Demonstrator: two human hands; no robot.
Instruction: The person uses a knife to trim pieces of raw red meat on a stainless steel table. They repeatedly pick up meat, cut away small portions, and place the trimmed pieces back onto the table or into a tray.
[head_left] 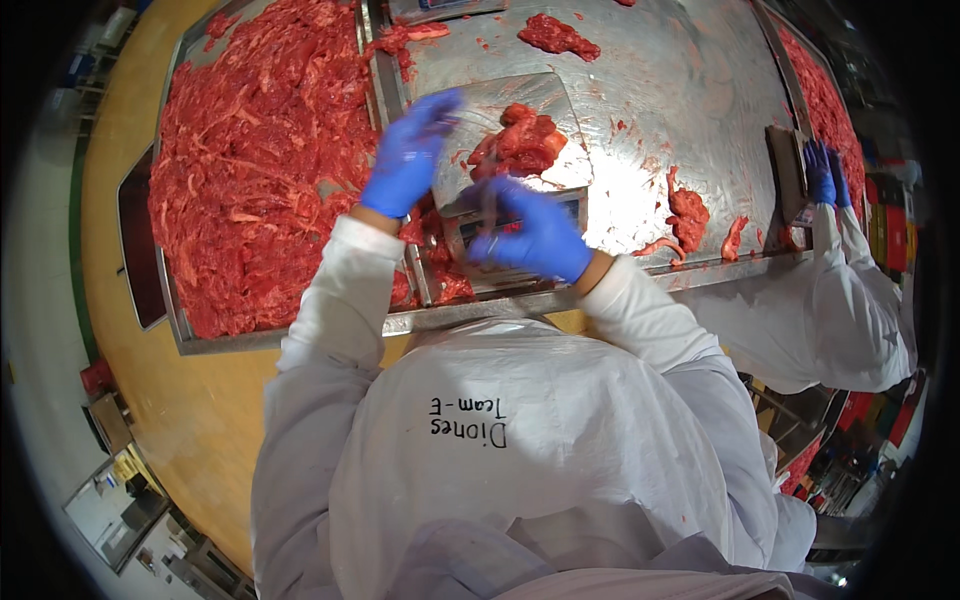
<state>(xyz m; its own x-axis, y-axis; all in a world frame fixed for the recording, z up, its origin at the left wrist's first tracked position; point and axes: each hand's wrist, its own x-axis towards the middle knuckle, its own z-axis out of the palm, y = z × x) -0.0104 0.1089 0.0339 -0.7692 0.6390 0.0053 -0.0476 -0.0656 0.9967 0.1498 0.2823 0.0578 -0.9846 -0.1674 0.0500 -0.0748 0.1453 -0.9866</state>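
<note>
The left hand (pixel 412 155) reaches forward past the near edge of the surface (pixel 690 110), beside the scale (pixel 520 90), fingers extended; the right hand (pixel 535 232) angles inward, fingers bent, over its front. Meat (pixel 520 145) sits on the scale. Blur hides whether either hand grips anything.

looked like meat-processing plant: big metal tray (pixel 235 343) was heaped with raw red meat (pixel 265 170); steel surface (pixel 690 100) carried weighing scale (pixel 552 92) and loose meat pieces (pixel 558 37); person wore white apron (pixel 560 480), blue gloves (pixel 402 168); co-worker (pixel 850 310) dressed likewise; yellow floor (pixel 165 400) showed.
</note>
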